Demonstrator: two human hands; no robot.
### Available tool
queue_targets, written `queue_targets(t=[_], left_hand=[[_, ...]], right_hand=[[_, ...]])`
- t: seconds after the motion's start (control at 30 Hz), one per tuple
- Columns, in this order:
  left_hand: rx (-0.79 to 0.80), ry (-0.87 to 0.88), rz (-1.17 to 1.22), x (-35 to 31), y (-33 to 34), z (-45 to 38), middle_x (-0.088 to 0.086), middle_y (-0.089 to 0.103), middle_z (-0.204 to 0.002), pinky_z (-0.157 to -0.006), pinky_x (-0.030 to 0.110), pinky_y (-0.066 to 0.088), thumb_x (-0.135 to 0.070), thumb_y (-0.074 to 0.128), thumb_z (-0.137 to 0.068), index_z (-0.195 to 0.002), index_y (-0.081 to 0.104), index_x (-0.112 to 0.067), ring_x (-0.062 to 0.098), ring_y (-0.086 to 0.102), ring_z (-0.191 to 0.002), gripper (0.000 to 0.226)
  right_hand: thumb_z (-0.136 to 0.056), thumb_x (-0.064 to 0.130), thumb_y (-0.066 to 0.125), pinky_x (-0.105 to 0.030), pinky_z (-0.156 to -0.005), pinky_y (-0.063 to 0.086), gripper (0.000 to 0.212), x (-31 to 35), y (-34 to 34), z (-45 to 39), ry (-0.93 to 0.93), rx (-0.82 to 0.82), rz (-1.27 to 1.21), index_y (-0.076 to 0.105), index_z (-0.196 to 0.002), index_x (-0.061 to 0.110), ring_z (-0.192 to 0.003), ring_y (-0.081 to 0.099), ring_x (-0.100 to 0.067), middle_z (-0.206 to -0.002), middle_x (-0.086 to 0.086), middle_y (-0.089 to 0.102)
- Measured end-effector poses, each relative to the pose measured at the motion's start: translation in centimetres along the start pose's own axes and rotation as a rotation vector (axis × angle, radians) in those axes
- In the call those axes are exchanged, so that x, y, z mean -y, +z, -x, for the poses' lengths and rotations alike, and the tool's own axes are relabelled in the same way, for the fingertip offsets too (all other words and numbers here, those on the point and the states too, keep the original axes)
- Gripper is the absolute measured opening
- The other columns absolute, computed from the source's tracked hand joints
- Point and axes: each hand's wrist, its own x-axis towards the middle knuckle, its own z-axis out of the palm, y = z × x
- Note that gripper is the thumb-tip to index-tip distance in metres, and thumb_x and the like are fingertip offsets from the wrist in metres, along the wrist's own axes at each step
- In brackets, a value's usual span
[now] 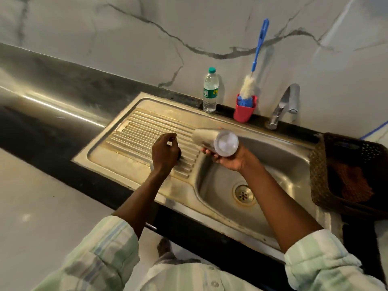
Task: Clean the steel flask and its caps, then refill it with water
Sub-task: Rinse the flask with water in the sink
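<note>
Head view: my right hand (227, 157) grips steel flask (216, 140) sideways at basin edge of sink (262, 148), base toward camera. Left hand (165, 152) curled over dark object, likely cap, on drainboard; cannot confirm. Judging caps-off stage; next needs bottle brush (251, 80), tap (283, 106).

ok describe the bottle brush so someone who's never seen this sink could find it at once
Start at the steel sink and follow its back edge along the marble wall toward the tap. Between the plastic water bottle and the tap stands a red cup; the bottle brush stands in it, the only thing with a long blue handle and white bristles.
</note>
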Motion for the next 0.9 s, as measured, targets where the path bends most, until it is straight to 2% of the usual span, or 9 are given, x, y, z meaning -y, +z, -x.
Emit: queue_targets(t=[0.03,0.1,0.17,0.33,0.53,0.67,0.73,0.8,0.9], left_hand=[[-0.015,-0.005,-0.006,0.7,-0.7,-1.0,0.008,0.072,-0.104,-0.08,0.031,0.054,-0.008,0.062,-0.089,-0.106,0.072,-0.006,0.019,0.067,-0.089,0.02],[-0.034,-0.039,-0.015,1.9,-1.7,-3.0,0.008,0.073,-0.103,-0.081,0.033,0.054,-0.007,0.062,-0.088,-0.104,0.073,-0.006,0.019,0.068,-0.089,0.019],[-0.025,-0.071,-0.02,2.8,-2.6,-4.6,0.008,0.073,-0.102,-0.081,0.03,0.052,-0.007,0.063,-0.088,-0.103,0.074,-0.005,0.019,0.068,-0.088,0.018],[0.093,-0.114,-0.085,7.2,-5.6,-8.9,0.008,0.073,-0.101,-0.08,0.028,0.048,-0.008,0.064,-0.086,-0.102,0.074,-0.007,0.02,0.067,-0.089,0.018],[0.183,-0.137,-0.092,11.8,-8.0,-13.3,0.007,0.073,-0.103,-0.08,0.026,0.046,-0.008,0.063,-0.087,-0.102,0.074,-0.006,0.019,0.066,-0.091,0.019],[0.242,-0.133,-0.078,13.6,-8.0,-14.7,0.004,0.073,-0.106,-0.087,0.037,0.053,-0.01,0.064,-0.086,-0.105,0.072,-0.011,0.016,0.066,-0.092,0.021],[0.292,-0.098,-0.01,13.7,-7.8,-15.3,0.003,0.071,-0.112,-0.086,0.04,0.055,-0.011,0.07,-0.084,-0.113,0.069,-0.011,0.014,0.065,-0.095,0.029],[0.423,-0.07,0.083,13.5,-7.4,-15.9,0.001,0.064,-0.126,-0.084,0.032,0.055,-0.016,0.078,-0.082,-0.128,0.061,-0.014,0.012,0.062,-0.105,0.05],[0.581,-0.051,0.184,13.1,-6.8,-16.4,-0.001,0.058,-0.136,-0.092,0.027,0.05,-0.025,0.082,-0.079,-0.144,0.048,-0.019,0.01,0.054,-0.12,0.073]], right_hand=[[-0.095,0.039,0.047,-0.024,-0.045,0.052,0.053,0.3,1.6,-0.5,0.02,0.034,-0.018,0.052,-0.122,-0.005,-0.063,0.068,-0.026,-0.103,-0.025,0.057],[-0.085,0.032,0.052,-0.022,-0.049,0.053,0.052,0.9,4.5,-2.3,0.064,0.094,-0.05,0.05,-0.121,-0.005,-0.066,0.066,-0.026,-0.098,-0.025,0.057],[-0.086,0.027,0.053,-0.024,-0.052,0.056,0.047,1.3,7.0,-4.8,0.098,0.081,-0.132,0.048,-0.123,-0.002,-0.067,0.065,-0.029,-0.094,-0.025,0.057],[-0.093,0.031,0.053,-0.034,-0.045,0.056,0.043,0.7,12.6,-11.1,0.124,-0.076,-0.24,0.049,-0.126,0.004,-0.076,0.059,-0.036,-0.093,-0.025,0.055],[-0.091,0.034,0.059,-0.035,-0.04,0.055,0.051,0.4,16.8,-16.2,0.137,-0.224,-0.224,0.047,-0.123,-0.003,-0.081,0.058,-0.038,-0.096,-0.028,0.053],[-0.091,0.035,0.059,-0.035,-0.039,0.054,0.057,1.1,17.8,-18.0,0.163,-0.281,-0.194,0.045,-0.129,-0.006,-0.078,0.062,-0.037,-0.094,-0.033,0.054],[-0.091,0.036,0.06,-0.034,-0.038,0.053,0.063,1.1,17.8,-18.8,0.16,-0.3,-0.143,0.042,-0.137,-0.004,-0.073,0.065,-0.038,-0.093,-0.034,0.056],[-0.092,0.035,0.06,-0.031,-0.039,0.054,0.064,1.1,18.0,-19.3,0.158,-0.311,-0.068,0.039,-0.139,-0.003,-0.065,0.067,-0.038,-0.091,-0.033,0.058],[-0.092,0.042,0.059,-0.027,-0.039,0.053,0.063,0.9,18.5,-19.2,0.142,-0.33,0.057,0.044,-0.133,-0.003,-0.053,0.067,-0.03,-0.089,-0.03,0.061]])
